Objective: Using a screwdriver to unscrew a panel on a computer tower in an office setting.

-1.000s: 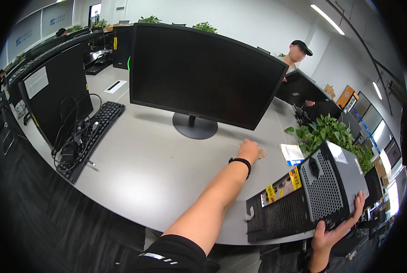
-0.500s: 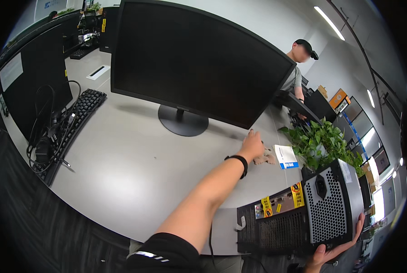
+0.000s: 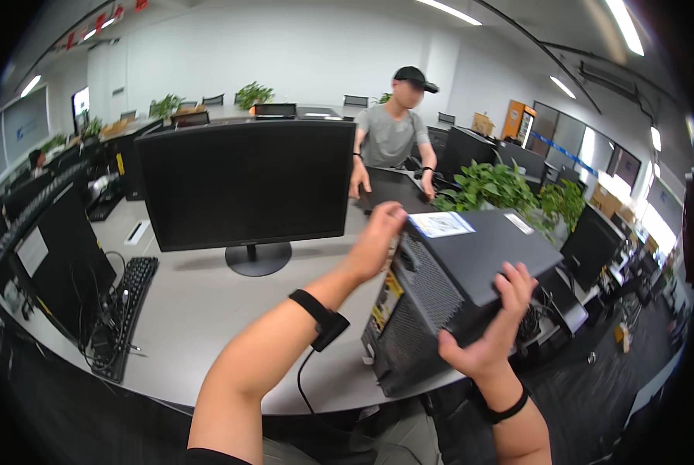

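A black computer tower [image 3: 490, 252] stands on the near right of the desk, its perforated back turned left. My left hand [image 3: 379, 236] closes over the upper far left corner, beside a white label on its top. Against the near right edge rests my right hand [image 3: 486, 329], thumb at the back edge and fingers spread up along the case; where its palm meets the case is hidden. A black monitor [image 3: 246, 186] stands on a round base to the left of the tower.
At the desk's left lie a black keyboard [image 3: 134, 310] and tangled cables [image 3: 103, 333]. Beyond the tower grows a leafy plant [image 3: 490, 186]. Across the desk a person in a grey shirt [image 3: 390, 136] has both hands at a dark flat panel [image 3: 393, 190]. A cable [image 3: 307, 387] hangs near my left forearm.
My left hand has gone from beside the monitor's lower corner to the tower. The tower has turned more upright, its top now showing, and my right hand has moved higher on it. The view has lifted.
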`<act>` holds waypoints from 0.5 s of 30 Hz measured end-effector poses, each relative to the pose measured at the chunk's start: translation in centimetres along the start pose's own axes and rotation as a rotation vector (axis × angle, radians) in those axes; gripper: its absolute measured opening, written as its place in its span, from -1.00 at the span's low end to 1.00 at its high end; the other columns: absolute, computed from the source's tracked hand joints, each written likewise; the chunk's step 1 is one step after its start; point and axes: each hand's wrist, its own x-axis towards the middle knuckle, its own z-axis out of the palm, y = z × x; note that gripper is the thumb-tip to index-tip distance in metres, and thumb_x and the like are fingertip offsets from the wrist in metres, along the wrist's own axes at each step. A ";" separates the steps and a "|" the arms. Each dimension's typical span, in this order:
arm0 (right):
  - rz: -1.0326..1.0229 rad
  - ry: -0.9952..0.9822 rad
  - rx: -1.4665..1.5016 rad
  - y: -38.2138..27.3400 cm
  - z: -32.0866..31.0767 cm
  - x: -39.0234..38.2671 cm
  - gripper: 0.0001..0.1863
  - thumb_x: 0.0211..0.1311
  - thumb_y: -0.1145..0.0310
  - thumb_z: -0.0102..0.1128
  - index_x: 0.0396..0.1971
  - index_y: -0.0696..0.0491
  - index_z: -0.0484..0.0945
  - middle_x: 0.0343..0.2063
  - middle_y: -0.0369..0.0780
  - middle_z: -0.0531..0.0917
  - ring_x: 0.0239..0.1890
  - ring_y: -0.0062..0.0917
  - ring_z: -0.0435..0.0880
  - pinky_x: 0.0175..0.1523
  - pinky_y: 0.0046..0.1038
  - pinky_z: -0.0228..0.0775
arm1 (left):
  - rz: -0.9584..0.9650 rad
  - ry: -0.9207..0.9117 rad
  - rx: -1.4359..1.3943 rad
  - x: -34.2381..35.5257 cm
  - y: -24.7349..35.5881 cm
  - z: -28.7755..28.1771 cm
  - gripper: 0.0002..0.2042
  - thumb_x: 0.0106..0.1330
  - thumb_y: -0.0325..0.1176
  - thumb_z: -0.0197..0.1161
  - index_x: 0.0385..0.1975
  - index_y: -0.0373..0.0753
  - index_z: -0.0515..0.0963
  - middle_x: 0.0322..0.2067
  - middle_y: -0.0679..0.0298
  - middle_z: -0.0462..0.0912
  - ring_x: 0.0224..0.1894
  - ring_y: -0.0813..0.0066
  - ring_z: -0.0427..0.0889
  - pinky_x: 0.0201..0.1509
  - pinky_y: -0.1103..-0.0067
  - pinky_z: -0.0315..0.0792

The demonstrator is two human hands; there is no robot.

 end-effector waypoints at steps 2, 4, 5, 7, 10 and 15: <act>0.018 0.004 0.022 -0.3 -0.6 0.1 -0.03 -0.31 -0.03 0.42 0.15 0.13 0.24 0.16 0.02 0.30 0.30 0.03 0.16 0.40 0.11 -0.32 | -0.088 0.012 -0.030 0.5 3.1 -0.4 -0.50 0.39 0.16 -0.11 0.09 -0.09 0.39 -0.07 0.36 0.46 -0.04 0.51 0.38 0.02 0.52 0.21; 0.035 0.026 0.041 -0.5 -1.0 0.2 -0.06 -0.31 0.00 0.43 0.14 0.12 0.26 0.15 0.01 0.31 0.30 0.00 0.17 0.40 0.13 -0.32 | -0.101 0.002 -0.078 0.7 6.3 0.3 -0.53 0.37 0.08 0.01 0.07 -0.16 0.38 -0.02 0.32 0.48 0.01 0.53 0.38 0.09 0.48 0.23; 0.047 0.013 0.057 -0.5 -1.1 0.1 -0.06 -0.27 0.01 0.42 0.16 0.13 0.25 0.18 0.01 0.29 0.32 0.00 0.15 0.40 0.13 -0.32 | -0.006 -0.081 0.011 0.6 8.0 1.0 -0.48 0.33 0.09 0.07 0.09 -0.21 0.38 0.00 0.24 0.49 0.03 0.46 0.41 0.12 0.46 0.25; 0.053 0.005 0.119 -0.2 -1.6 -0.4 -0.07 -0.19 0.06 0.41 0.21 0.15 0.21 0.23 0.04 0.25 0.35 0.02 0.11 0.40 0.13 -0.30 | 0.073 -0.302 0.388 0.1 11.5 2.1 -0.36 0.22 0.14 0.18 0.12 -0.27 0.38 0.03 0.09 0.49 0.09 0.27 0.44 0.18 0.42 0.28; 0.181 0.103 0.569 -0.3 -3.0 -4.2 -0.13 -0.10 0.26 0.41 0.22 0.26 0.19 0.27 0.12 0.18 0.37 0.03 0.08 0.39 -0.07 -0.04 | 0.026 -0.564 0.982 0.0 16.1 3.9 -0.11 0.00 0.36 0.24 0.18 -0.29 0.37 0.11 -0.12 0.44 0.20 -0.06 0.39 0.28 0.28 0.24; 0.827 -0.386 1.158 0.0 -5.3 -15.3 -0.47 0.14 0.30 0.29 0.03 0.31 0.38 -0.14 -0.05 0.61 -0.10 -0.40 0.62 -0.02 -0.42 0.45 | -0.191 -0.725 1.220 0.7 19.4 7.0 0.06 -0.15 0.42 0.28 0.34 -0.16 0.19 0.18 -0.15 0.33 0.23 -0.09 0.34 0.28 0.30 0.25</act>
